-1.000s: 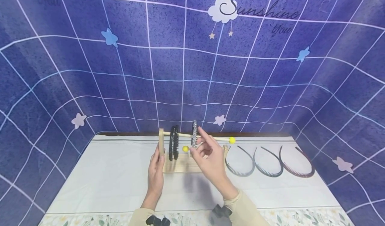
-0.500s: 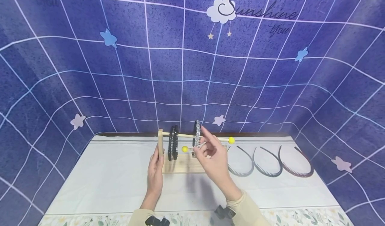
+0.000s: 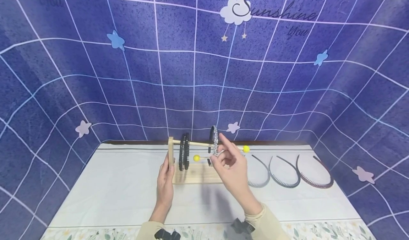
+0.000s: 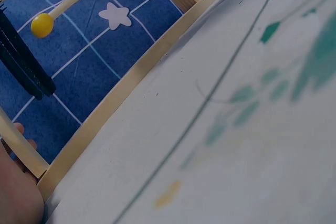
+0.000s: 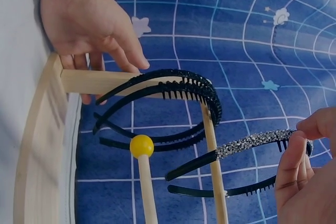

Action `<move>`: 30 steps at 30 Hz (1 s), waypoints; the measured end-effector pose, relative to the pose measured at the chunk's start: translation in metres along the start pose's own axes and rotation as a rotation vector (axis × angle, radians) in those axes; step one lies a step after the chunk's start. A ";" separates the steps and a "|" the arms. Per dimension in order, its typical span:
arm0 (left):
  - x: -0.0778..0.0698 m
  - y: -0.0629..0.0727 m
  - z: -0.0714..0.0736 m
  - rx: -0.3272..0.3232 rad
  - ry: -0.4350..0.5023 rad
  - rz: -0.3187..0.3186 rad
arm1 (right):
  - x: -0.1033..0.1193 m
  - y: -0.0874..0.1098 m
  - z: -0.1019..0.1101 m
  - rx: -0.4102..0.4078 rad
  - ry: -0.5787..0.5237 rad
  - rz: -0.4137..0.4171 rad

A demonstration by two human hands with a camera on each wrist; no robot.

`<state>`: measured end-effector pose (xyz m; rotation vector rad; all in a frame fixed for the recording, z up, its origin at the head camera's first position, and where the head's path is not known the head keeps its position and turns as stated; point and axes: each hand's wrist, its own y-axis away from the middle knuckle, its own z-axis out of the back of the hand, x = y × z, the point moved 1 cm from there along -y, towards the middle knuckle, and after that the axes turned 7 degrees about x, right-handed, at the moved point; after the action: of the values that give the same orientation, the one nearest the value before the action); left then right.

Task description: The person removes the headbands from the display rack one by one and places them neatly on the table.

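Observation:
My left hand (image 3: 165, 188) grips the left upright of a wooden headband stand (image 3: 195, 175), thumb on one side and fingers on the other. From that upright a rod runs right to a yellow ball (image 3: 246, 148). Two black toothed headbands (image 5: 173, 85) hang on this rod near the upright. Between thumb and fingers, my right hand (image 3: 235, 174) pinches a black headband with silver glitter (image 5: 252, 144) at its curved top. Its two open ends point away from the hand, and the rod passes between them in the right wrist view.
A lower rod ends in another yellow ball (image 3: 196, 158), close left of the glitter headband. On the white tablecloth to the right lie three toothed headbands: a grey one (image 3: 259, 184), a dark one (image 3: 289, 185) and a brownish one (image 3: 319, 185). A blue gridded curtain (image 3: 204, 73) hangs behind.
My right hand has shifted the glitter headband rightward along the rod, away from the two black ones, and turned it slightly. The left hand and the stand keep their place.

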<state>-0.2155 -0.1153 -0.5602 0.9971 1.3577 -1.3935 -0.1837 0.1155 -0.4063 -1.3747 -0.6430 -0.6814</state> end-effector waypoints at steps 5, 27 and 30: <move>-0.003 0.001 0.000 0.004 0.004 -0.001 | 0.000 -0.001 0.009 -0.016 0.032 0.032; 0.000 -0.001 0.001 0.003 -0.002 0.013 | 0.002 -0.003 0.048 -0.032 -0.019 0.069; 0.000 -0.001 0.000 0.004 0.007 0.007 | 0.004 -0.002 0.055 -0.041 -0.014 0.060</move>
<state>-0.2159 -0.1157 -0.5596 1.0092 1.3555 -1.3890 -0.1837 0.1697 -0.3967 -1.4324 -0.5995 -0.6401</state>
